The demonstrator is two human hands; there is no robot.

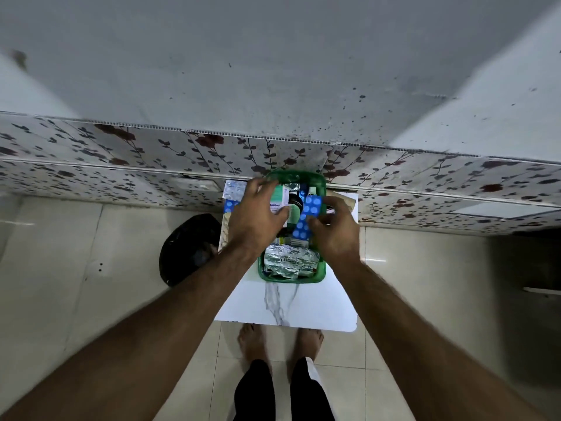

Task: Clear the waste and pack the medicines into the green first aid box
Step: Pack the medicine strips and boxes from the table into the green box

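The green first aid box (292, 279) stands on a small white marble-patterned table (288, 308), filled with medicines. Crumpled silver foil strips (290, 259) lie in its near end. My right hand (335, 230) holds a blue blister strip with pale dots (307, 218) over the middle of the box. My left hand (258, 217) reaches into the box and grips a white and green medicine carton (280, 200). Left of the box, a silver blister strip (233, 189) and a blue one (229, 205) lie on the table, partly hidden by my left hand.
A black bin bag (189, 247) sits on the tiled floor left of the table. A wall with floral panels (151, 165) runs right behind the table. My bare feet (279, 341) stand at the table's near edge.
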